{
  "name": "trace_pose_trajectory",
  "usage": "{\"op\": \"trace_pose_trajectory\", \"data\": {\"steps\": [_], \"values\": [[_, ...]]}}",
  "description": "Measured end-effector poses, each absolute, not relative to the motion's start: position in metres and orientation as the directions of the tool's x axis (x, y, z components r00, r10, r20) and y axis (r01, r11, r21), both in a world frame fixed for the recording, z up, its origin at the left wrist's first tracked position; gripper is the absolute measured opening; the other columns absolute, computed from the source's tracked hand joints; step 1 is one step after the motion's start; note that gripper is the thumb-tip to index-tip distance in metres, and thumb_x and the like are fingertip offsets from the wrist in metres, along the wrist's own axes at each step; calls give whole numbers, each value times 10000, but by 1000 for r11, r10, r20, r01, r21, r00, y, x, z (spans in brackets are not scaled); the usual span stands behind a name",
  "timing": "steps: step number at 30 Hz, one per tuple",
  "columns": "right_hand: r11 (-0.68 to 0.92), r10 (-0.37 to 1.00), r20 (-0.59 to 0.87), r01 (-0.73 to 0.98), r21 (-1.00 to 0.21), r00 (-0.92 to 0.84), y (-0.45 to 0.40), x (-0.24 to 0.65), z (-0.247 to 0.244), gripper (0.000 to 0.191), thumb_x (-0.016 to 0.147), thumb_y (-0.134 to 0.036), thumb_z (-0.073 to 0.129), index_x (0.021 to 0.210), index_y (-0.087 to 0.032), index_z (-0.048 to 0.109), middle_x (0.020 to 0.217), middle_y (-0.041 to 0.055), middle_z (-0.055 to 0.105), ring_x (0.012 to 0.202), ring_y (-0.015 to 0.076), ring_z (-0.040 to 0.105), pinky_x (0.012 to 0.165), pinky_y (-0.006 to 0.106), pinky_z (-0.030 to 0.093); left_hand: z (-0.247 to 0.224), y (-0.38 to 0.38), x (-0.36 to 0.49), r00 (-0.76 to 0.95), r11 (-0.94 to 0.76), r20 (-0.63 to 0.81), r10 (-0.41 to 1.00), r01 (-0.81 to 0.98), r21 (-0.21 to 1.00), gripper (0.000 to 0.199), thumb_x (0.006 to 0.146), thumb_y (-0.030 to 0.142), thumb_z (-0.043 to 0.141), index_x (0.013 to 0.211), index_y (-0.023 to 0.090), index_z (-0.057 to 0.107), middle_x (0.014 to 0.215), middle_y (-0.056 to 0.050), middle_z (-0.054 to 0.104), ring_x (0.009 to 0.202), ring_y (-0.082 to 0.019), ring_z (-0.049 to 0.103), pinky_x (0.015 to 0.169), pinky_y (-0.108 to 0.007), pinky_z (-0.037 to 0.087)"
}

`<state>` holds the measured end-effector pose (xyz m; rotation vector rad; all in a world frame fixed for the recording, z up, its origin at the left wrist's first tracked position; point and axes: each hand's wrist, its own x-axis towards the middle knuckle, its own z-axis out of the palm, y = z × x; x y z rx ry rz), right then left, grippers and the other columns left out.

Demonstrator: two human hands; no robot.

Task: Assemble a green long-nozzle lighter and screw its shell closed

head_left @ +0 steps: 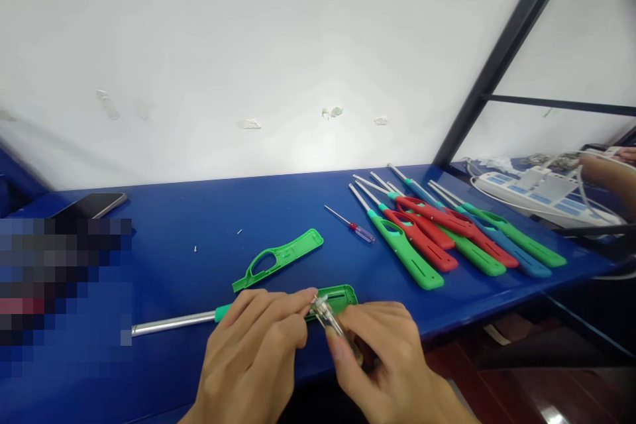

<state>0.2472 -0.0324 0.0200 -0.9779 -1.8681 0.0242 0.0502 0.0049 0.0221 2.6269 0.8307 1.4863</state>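
My right hand (385, 351) pinches a small clear fuel tank (338, 328) with a metal valve end, tilted over an opened green gas lighter (342, 296). My left hand (261, 344) is closed over the middle of that lighter, with a fingertip at the tank's valve end. The lighter's metal tube (173, 323) sticks out to the left, and the left hand hides much of its body. Behind the hands lies the loose green half of the handle shell (293, 253), inner side up. Two tiny screws, one screw (195, 249) left of the other screw (239, 232), rest farther back.
A screwdriver (362, 233) with a clear handle lies behind my right hand. Several red, green and blue gas lighters (407, 271) are spread at the right. A phone (92, 205) is at the left. Beyond the black frame are a white power strip (536, 195) and another person's arm (611, 175).
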Motion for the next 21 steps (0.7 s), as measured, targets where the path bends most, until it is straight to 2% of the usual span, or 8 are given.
{"op": "trace_pose_trajectory", "data": {"steps": [3, 9, 12, 15, 21], "values": [[665, 644, 741, 617, -421, -188, -32, 248, 20, 284, 957, -83, 545, 746, -237, 434, 580, -99, 413, 461, 65, 380, 531, 256, 320, 23, 4, 49, 434, -865, 788, 436, 442, 236, 276, 936, -36, 593, 968, 233, 649, 1131, -7, 854, 900, -149, 807, 839, -301, 594], [669, 645, 742, 603, -435, -181, -33, 248, 19, 313, 955, -77, 545, 739, -241, 390, 588, -98, 377, 469, 66, 355, 530, 261, 308, 27, 2, 49, 330, -805, 802, 497, 521, 284, 275, 1010, 73, 693, 1220, 251, 708, 1049, 31, 850, 881, -151, 755, 865, -294, 609], [670, 648, 740, 597, -441, -180, -33, 248, 18, 323, 953, -76, 545, 739, -242, 370, 594, -99, 360, 477, 67, 345, 530, 265, 304, 29, 5, 49, 358, -847, 827, 434, 476, 239, 266, 1007, 51, 694, 1195, 236, 728, 1072, 23, 848, 921, -148, 742, 871, -271, 623], [666, 654, 736, 594, -451, -174, -33, 248, 18, 326, 951, -77, 548, 743, -241, 358, 601, -101, 353, 486, 66, 339, 533, 263, 299, 32, 8, 50, 374, -864, 824, 425, 439, 246, 233, 1039, 47, 655, 1176, 219, 732, 1058, 28, 841, 957, -130, 762, 941, -255, 626], [655, 680, 711, 584, -479, -180, -35, 248, 18, 313, 961, -84, 536, 752, -241, 363, 596, -100, 375, 485, 68, 347, 541, 263, 291, 35, 8, 52, 313, -831, 810, 496, 441, 339, 232, 1054, 48, 634, 1113, 230, 766, 1067, 40, 807, 925, -69, 770, 916, -169, 609]]}}
